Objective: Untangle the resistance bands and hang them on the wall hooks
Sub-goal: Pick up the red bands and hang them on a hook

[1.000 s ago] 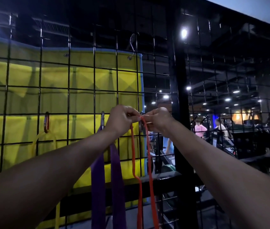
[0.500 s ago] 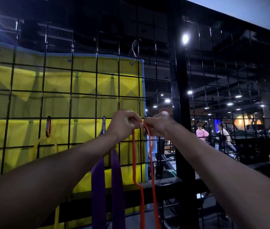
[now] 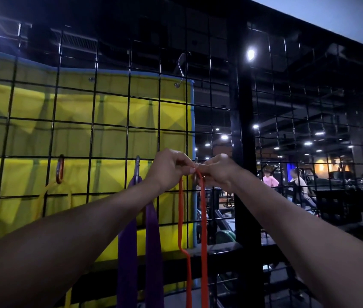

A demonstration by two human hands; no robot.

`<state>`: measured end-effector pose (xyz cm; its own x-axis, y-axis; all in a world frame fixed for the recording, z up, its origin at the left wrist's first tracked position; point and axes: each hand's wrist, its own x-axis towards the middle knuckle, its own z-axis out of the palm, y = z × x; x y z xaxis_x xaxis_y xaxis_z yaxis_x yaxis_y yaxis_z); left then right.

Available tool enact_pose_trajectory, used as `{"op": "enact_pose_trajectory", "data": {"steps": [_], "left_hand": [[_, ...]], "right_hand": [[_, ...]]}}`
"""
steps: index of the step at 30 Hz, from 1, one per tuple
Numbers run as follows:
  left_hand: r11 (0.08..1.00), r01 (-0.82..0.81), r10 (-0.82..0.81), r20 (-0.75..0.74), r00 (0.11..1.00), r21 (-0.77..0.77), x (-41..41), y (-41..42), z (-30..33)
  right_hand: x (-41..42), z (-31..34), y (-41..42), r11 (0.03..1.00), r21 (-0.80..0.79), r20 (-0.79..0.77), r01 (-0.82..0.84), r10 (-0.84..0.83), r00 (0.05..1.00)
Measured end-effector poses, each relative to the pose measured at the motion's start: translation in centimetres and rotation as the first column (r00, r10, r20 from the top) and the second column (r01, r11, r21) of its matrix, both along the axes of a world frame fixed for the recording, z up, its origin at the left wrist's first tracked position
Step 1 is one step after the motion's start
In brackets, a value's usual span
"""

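An orange resistance band hangs as a thin loop in front of the black wire grid. My left hand and my right hand both pinch its top, held against a metal clip on the grid that my fingers mostly hide. A wide purple band hangs from a grey carabiner just left of my left wrist. Further left, a yellow band hangs from an orange carabiner.
A yellow mat with a blue edge hangs behind the grid. A bare S-hook sits high on the wires. A thick black post stands right of my hands. People and gym machines show beyond the mesh at right.
Both hands keep pinching the top of the orange band at the same spot on the grid. The view has tilted slightly, so everything sits a little lower in the frame.
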<state>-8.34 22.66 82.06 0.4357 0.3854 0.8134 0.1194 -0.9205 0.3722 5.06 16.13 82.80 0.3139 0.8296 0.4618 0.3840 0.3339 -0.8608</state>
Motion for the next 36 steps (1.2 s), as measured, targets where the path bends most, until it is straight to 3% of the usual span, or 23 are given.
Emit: {"op": "enact_pose_trajectory", "data": {"steps": [5,14,23,28,36], "left_hand": [[0.997,-0.043,0.043,0.005,0.999,0.069,0.4,0.0,-0.3],[0.941,-0.199,0.234,-0.102,0.967,0.272,0.8,-0.7,-0.2],[0.883,-0.234,0.356,-0.256,0.899,0.408,1.1,-1.6,1.1],[0.917,-0.167,0.282,-0.295,0.913,0.361,0.9,-1.5,0.0],[0.972,-0.145,0.171,-0.136,0.976,0.187,0.3,-2.1,-2.9]], "right_hand": [[0.2,0.1,0.9,0.992,0.004,0.154,0.127,-0.126,0.98],[0.5,0.2,0.7,0.986,0.032,0.209,0.165,-0.168,0.964],[0.2,0.2,0.3,0.984,0.021,0.222,0.175,-0.176,0.959],[0.5,0.1,0.0,0.988,0.022,0.169,0.151,-0.153,0.974],[0.5,-2.7,0.7,0.986,0.157,0.053,0.064,-0.073,0.996]]}}
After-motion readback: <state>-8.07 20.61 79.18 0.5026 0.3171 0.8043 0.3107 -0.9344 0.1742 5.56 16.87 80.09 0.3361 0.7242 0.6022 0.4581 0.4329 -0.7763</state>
